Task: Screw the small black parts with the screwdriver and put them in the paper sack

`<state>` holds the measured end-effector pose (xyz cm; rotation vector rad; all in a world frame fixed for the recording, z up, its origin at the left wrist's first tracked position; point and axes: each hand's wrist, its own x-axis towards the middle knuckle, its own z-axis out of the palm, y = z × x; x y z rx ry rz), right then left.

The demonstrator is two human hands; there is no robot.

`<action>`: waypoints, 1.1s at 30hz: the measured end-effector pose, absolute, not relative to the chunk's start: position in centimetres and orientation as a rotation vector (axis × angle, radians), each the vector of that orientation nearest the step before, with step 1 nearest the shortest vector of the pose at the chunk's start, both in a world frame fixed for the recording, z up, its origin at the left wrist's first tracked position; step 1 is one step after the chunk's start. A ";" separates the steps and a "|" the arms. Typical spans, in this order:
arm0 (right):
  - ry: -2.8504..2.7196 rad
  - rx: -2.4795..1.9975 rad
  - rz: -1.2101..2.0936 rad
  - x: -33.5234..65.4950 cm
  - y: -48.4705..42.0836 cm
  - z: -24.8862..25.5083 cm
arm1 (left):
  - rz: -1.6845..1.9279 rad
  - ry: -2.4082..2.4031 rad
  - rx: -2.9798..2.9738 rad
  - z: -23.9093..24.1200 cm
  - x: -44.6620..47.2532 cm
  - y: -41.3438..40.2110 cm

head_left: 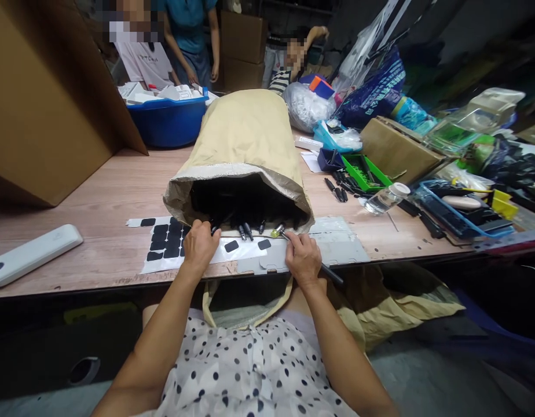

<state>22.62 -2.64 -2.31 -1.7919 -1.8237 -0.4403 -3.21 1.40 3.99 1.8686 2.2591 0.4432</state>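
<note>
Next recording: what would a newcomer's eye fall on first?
First, the big tan sack, lying at the centre, its dark mouth facing the camera. Near that mouth's left side is the left hand; near its right, the right hand holds a dark rod with a shiny, yellowish end. A blue tub stands farther back on the left.

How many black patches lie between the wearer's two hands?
2: one patch nearer the left hand, the other patch nearer the right hand. The sack may hide more.

Only blurred, unreadable lettering on the pale shirt (142, 62) and blue bag (372, 91)
</note>
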 end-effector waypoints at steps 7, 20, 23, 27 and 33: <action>-1.839 -1.831 -0.459 22.4 -2.6 -2.2 | 0.598 2.225 1.859 4.2 -3.7 -1.7; -1.824 -1.841 -0.449 22.4 -2.5 -2.0 | 0.745 1.615 2.014 0.9 0.2 -1.6; -1.832 -1.842 -0.376 22.7 -2.4 -1.8 | 0.767 1.574 2.033 0.7 0.0 -1.6; -1.798 -1.763 -0.217 22.7 -3.0 -1.0 | 0.766 1.566 2.033 0.6 0.0 -1.6; -1.771 -1.544 0.141 20.2 -5.7 0.3 | 0.748 1.569 2.006 0.8 0.2 -1.5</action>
